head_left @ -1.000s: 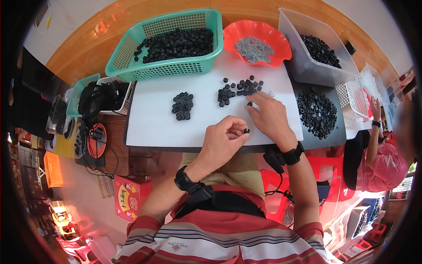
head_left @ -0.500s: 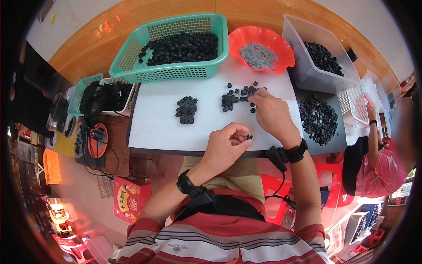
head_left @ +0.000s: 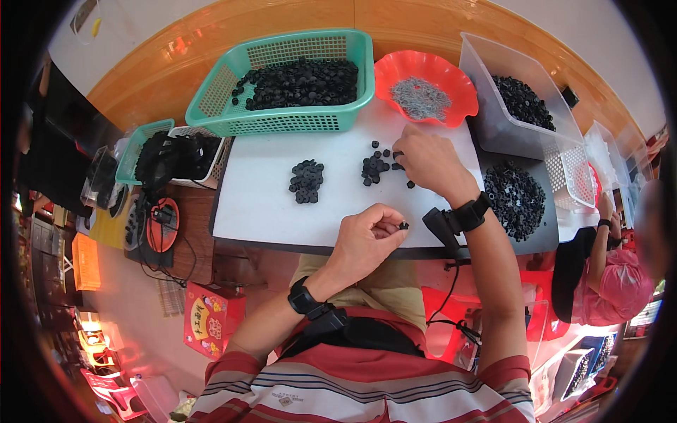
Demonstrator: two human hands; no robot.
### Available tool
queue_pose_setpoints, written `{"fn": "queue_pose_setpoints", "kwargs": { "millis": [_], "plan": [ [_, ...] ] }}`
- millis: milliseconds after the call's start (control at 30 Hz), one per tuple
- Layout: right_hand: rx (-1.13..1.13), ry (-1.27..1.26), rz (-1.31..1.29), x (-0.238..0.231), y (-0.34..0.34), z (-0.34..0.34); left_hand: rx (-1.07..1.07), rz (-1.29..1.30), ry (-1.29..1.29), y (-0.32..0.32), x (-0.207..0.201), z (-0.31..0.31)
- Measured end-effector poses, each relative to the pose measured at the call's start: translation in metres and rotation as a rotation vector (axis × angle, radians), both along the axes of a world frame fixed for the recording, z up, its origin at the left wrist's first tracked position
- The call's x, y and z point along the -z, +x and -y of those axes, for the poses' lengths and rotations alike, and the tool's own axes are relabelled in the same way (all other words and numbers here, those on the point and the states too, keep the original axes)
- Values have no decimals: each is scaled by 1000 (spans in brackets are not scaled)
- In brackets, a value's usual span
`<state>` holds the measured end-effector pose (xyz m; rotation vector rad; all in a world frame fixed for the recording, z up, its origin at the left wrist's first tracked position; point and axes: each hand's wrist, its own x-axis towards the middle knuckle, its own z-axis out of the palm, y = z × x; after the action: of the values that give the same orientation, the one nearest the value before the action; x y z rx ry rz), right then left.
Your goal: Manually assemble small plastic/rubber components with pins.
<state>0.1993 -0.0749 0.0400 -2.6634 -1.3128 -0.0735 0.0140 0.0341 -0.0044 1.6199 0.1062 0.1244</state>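
Note:
My left hand (head_left: 364, 238) is closed above the front edge of the white work surface (head_left: 247, 215), pinching a small black knob-like part (head_left: 403, 225) between thumb and forefinger. Farther out, my right hand (head_left: 429, 161) bends over the right side of a loose pile of black parts (head_left: 374, 168). Its fingers are curled in at those parts, and whatever lies between the fingertips is hidden. To the left sits a second cluster of similar black parts (head_left: 306, 182). A red scalloped bowl (head_left: 462, 106) beyond my right hand holds thin grey metal pieces (head_left: 421, 97).
A green basket (head_left: 282, 125) of black parts stands at the back. At right are a clear plastic bin (head_left: 493, 134) and a heap of small black pieces (head_left: 518, 201). Cables (head_left: 144, 233) hang on the left. A person in pink (head_left: 613, 282) works at the far right.
My right hand has moved farther away and a little left over the pile, its fingers curling in more. The left hand keeps its pinch on the black part. The whole view has shifted slightly.

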Motion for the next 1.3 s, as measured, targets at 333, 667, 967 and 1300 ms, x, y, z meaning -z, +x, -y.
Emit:
{"fn": "queue_pose_setpoints", "kwargs": {
  "millis": [333,667,967,1300],
  "plan": [
    [-31,75,6,-2,-6,0,-16,-2,48,3,-1,0],
    [37,76,93,11,-12,-10,-29,18,53,1,1,3],
    [128,281,-53,0,-30,-1,-59,24,-5,1,4,3],
    [-17,193,-174,10,-59,34,-68,30,-66,-6,-1,-3]
  ]
}}
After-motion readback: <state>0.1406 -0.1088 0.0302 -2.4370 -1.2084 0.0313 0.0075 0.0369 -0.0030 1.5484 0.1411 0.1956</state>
